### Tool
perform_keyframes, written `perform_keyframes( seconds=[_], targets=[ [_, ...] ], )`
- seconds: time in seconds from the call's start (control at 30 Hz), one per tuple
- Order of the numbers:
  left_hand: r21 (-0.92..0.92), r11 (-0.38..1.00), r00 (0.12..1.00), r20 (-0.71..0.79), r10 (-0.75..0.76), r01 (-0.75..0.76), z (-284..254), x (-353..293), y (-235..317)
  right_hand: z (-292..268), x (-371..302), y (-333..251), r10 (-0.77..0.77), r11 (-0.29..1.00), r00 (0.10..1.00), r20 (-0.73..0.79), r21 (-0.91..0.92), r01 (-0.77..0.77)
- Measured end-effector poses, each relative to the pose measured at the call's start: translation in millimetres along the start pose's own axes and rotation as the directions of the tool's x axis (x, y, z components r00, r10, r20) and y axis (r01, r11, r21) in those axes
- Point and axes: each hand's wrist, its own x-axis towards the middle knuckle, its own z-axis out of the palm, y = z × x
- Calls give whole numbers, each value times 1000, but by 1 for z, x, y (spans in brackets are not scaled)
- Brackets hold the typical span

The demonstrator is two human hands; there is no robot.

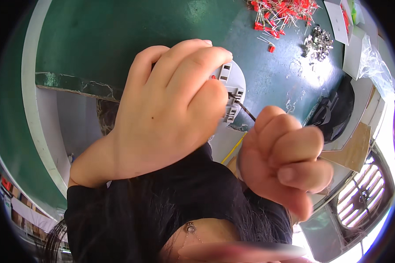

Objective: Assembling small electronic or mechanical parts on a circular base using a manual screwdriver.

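My left hand (pixel 171 105) curls over a round light-grey plastic part (pixel 238 79) at the green table's near edge, covering much of its left side. Rectangular slots and small raised housings show on the exposed side, with a bit of red by the fingertips. To the right, my right hand (pixel 285 153) is closed in a fist around a thin dark rod-like tool (pixel 247 111). Its tip meets one of the slotted housings. The handle end is hidden inside the fist, so I cannot tell its exact kind.
On the green tabletop (pixel 118 35), a heap of red components with wire legs (pixel 289 13) lies at the far right, beside a pile of small metal clips (pixel 319 44). Further right are a clear plastic bag (pixel 375 65), a black mesh item (pixel 338 109) and cardboard (pixel 353 149). A fan (pixel 363 195) stands lower right.
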Motion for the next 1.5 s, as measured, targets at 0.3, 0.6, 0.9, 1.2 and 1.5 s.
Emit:
perform_keyframes(
  seconds=[0.3,0.6,0.9,1.2,1.5],
  targets=[
    [103,995,976,215,-39,17,-15,-4,13,-13,8,10,1,982,995,102,188,-20],
    [123,992,985,170,-2,-20,-11,-8,13,-15,11,8,-31,999,976,215,-16,35],
    [131,991,988,155,20,-40,-10,-8,13,-15,13,8,4,1000,988,154,2,-4],
    [136,990,988,155,26,-47,-8,-9,13,-18,16,2,15,965,996,90,260,-38],
    [121,991,984,178,30,-52,-9,-5,10,-4,35,4,278,957,961,8,-82,-277]
  ],
)
